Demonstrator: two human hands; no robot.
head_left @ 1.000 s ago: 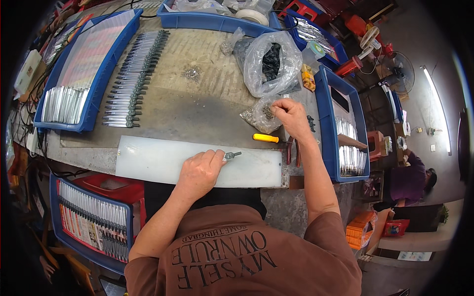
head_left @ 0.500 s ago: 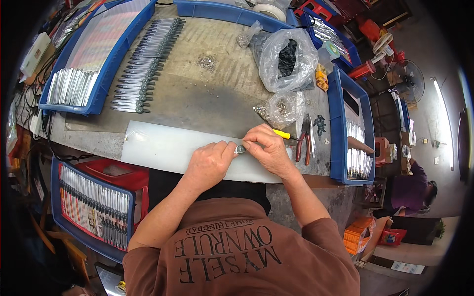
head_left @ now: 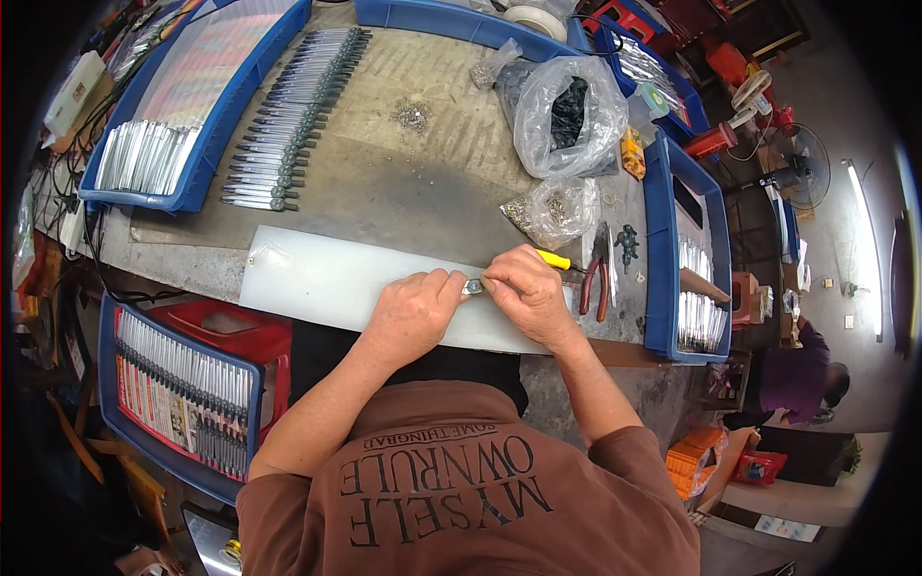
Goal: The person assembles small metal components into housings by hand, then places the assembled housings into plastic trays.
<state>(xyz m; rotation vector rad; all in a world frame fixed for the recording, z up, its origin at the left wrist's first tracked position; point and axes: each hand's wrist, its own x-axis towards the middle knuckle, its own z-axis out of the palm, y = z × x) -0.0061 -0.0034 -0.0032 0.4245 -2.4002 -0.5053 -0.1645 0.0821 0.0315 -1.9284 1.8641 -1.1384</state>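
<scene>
Both hands meet over a white board (head_left: 317,274) at the near edge of the table. Between their fingertips is a small silver metal piece (head_left: 472,287) with a dark spot on it; the fingers cover most of it. My left hand (head_left: 413,312) is closed, pinching its left end. From the other side, the thumb and bent fingers of my right hand (head_left: 528,293) press on its right end. Just beyond the right hand lies a tool with a yellow handle (head_left: 553,260), and red-handled pliers (head_left: 595,278) rest to its right.
A slanting row of silver rods with dark ends (head_left: 288,125) lies at far left, beside a blue tray (head_left: 206,163). Small metal bits (head_left: 411,116) are scattered mid-table. Clear plastic bags (head_left: 552,213) stand right of centre, near another blue tray (head_left: 658,250). A blue crate (head_left: 252,403) sits lower left.
The whole view has shifted slightly. Both hands stay together on the silver piece, and a little more of it shows between the fingertips.
</scene>
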